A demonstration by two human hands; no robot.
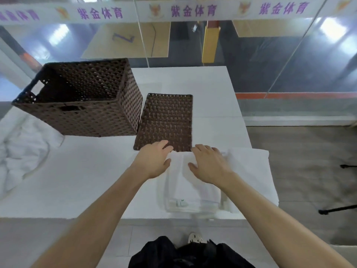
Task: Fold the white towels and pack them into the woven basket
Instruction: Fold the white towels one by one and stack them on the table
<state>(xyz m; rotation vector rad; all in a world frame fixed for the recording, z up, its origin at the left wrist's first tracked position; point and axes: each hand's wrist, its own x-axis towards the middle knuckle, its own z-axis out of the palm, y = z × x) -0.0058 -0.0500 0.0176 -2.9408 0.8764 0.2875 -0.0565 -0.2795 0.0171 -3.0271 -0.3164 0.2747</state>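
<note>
A folded white towel (190, 192) lies on the white table near its front edge, a small label showing at its near end. My left hand (154, 161) rests flat at the towel's far left corner, fingers straight and reaching onto the lid. My right hand (207, 163) presses flat on the towel's far end. The brown woven basket (108, 115) stands open at the back left, nothing visible inside it. Its flat woven lid (168, 120) lies beside it, just beyond my hands.
A second white towel (251, 171) lies spread under and to the right of the folded one, reaching the table's right edge. Crumpled white towels (23, 151) are heaped at the left. A glass wall stands behind the table (87, 180). A black tripod leg (338, 210) crosses the floor at right.
</note>
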